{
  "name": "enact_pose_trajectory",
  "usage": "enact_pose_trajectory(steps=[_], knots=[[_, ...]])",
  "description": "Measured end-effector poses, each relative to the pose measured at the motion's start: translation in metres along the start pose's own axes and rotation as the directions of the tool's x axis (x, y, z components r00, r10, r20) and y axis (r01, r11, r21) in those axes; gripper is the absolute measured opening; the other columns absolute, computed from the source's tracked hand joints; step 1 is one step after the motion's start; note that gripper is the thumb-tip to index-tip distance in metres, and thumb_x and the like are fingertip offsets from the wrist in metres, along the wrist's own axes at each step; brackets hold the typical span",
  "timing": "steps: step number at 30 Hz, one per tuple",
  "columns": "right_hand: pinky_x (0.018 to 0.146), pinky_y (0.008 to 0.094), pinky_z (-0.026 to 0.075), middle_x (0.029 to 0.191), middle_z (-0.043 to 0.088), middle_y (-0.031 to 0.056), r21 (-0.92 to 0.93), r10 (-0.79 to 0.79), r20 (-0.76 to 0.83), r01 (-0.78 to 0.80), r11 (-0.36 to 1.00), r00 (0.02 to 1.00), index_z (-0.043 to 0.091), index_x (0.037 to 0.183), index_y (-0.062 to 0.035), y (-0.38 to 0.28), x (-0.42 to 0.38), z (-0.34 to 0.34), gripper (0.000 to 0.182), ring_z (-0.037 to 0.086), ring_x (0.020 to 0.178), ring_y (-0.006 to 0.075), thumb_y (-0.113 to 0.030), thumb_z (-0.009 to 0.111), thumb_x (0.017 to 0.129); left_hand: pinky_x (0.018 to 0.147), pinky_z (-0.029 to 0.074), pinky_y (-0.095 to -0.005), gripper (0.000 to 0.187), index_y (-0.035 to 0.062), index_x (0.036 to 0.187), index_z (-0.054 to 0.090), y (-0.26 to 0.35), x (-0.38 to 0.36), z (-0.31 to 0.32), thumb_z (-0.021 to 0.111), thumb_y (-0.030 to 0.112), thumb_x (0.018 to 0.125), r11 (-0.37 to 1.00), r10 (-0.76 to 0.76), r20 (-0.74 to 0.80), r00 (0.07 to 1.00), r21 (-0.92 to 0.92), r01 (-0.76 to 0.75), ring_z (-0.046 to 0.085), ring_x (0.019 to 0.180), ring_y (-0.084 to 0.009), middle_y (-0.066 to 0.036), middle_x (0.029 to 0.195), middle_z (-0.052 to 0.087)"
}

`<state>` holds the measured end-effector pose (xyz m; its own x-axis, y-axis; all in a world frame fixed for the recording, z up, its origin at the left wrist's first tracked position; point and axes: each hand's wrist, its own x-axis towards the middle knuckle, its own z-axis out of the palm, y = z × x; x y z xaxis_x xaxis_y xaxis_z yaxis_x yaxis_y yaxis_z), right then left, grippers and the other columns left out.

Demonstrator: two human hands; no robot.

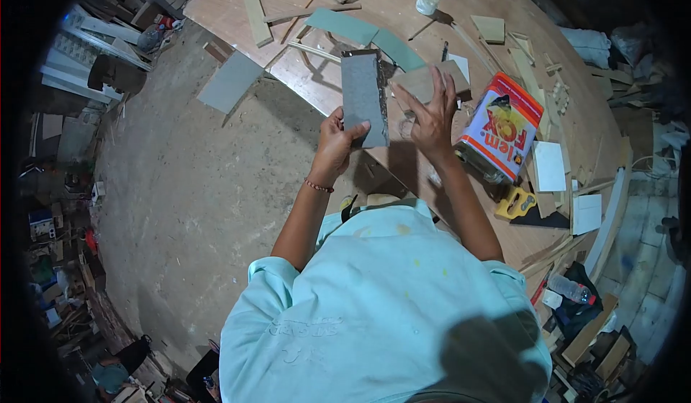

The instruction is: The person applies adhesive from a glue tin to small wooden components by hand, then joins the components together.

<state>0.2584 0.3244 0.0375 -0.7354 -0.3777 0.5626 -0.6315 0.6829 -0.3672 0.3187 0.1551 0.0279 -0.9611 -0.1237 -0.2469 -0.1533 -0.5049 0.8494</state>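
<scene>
Head view: the left hand [335, 140] grips a grey panel [362, 90], thumb across its face; the right hand [433, 122], fingers spread and seemingly empty, hovers beside the panel's rough side. The step in hand looks like handling that side; the next move calls for a steady left grip. Right of the hands is a tin [502, 126]; beyond them, 2 green strips [344, 26] on the desk [223, 3].

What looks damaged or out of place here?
The gray panel in the left hand has a dark, rough-looking long edge, unlike its flatter face; whether damage or residue, I can't tell. The Fox can also shows its lettering upside down from here.
</scene>
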Motion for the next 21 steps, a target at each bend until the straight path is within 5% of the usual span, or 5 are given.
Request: enact_pose_trajectory(steps=[3,12,18,21], knots=[[0.098,0.0512,0.017,0.14,0.017,0.0098,-0.121,0.006,0.092,0.005,0.993,0.996,0.05,0.117,-0.0379,0.003,0.026,0.019,0.074,0.014,0.127,0.0375,0.011,0.043,0.062,0.067,0.052,-0.0271,0.03,-0.002,0.101,0.049,0.008,-0.008,-0.011,0.06,-0.004,0.073,0.999,-0.051,0.032,0.998,0.005,0.051,0.06,0.075,-0.0131,-0.008,0.09,0.059],[0.095,0.0557,0.017,0.14,0.017,0.0073,-0.172,-0.051,0.154,0.077,0.982,0.987,0.049,0.116,-0.0431,-0.016,0.034,0.043,0.074,0.012,0.128,0.0351,0.011,0.045,0.064,0.069,0.051,-0.028,0.027,-0.0003,0.099,0.051,0.017,-0.01,-0.034,0.059,-0.004,0.074,0.999,0.028,0.007,1.0,0.033,-0.028,0.059,0.077,-0.0123,-0.008,0.089,0.06],[0.096,0.052,0.017,0.139,0.023,0.0072,-0.129,-0.093,0.179,0.117,0.985,0.979,0.057,0.109,-0.0393,-0.024,-0.001,0.037,0.059,0.015,0.127,0.0347,0.002,0.047,0.068,0.071,0.051,-0.0302,0.03,-0.0018,0.102,0.05,0.015,0.001,-0.04,0.059,-0.005,0.073,0.999,-0.014,0.006,1.0,0.029,0.014,0.059,0.078,-0.0157,-0.01,0.092,0.06],[0.098,0.0481,0.013,0.138,0.026,0.0074,-0.003,-0.06,0.073,0.061,0.998,0.995,0.062,0.102,-0.0371,-0.03,-0.027,0.032,0.039,0.018,0.124,0.0346,-0.014,0.056,0.071,0.072,0.051,-0.031,0.033,-0.0028,0.104,0.05,0.004,0.011,-0.045,0.059,-0.005,0.072,0.996,-0.028,-0.039,0.999,0.085,0.031,0.06,0.078,-0.0184,-0.011,0.093,0.059]])
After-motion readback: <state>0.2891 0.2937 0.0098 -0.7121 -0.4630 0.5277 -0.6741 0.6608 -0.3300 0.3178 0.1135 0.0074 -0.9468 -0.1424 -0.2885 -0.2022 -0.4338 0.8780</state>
